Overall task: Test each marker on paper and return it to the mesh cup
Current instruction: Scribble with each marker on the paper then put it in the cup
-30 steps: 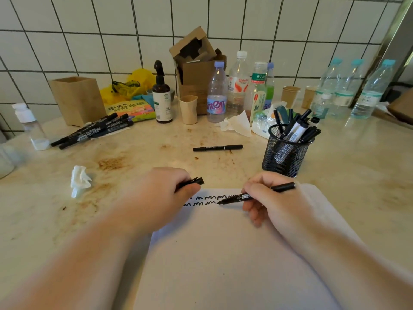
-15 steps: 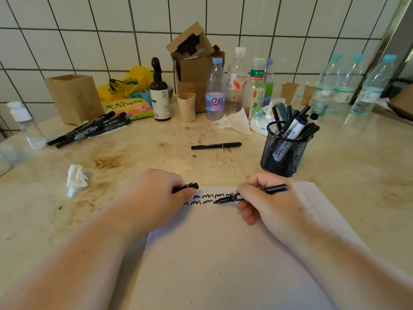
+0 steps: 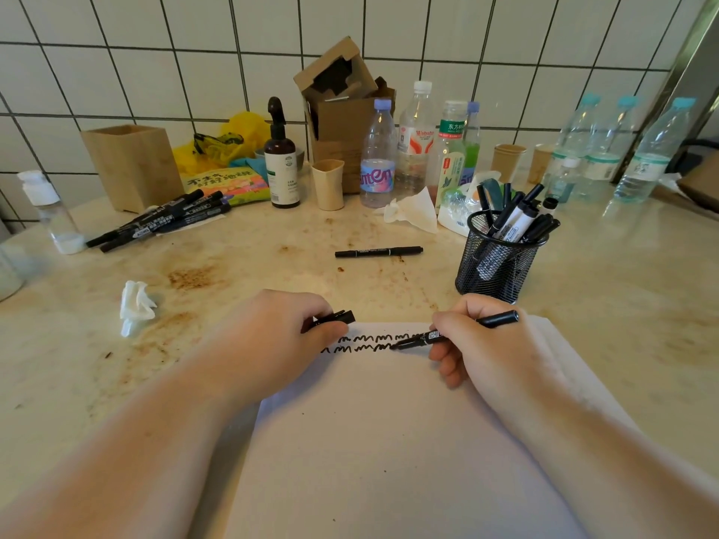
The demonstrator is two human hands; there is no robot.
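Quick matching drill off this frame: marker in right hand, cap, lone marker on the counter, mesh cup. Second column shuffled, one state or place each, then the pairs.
Things:
1. marker
2. cap
3. lone marker
4. mesh cup

States or places:
A. lies flat on the bare counter beyond the paper
B. stands upright, full of markers
C. pinched in the left hand
D. tip on the paper at the squiggles, gripped by the right hand

Pairs: 1-D, 2-C, 3-A, 4-B
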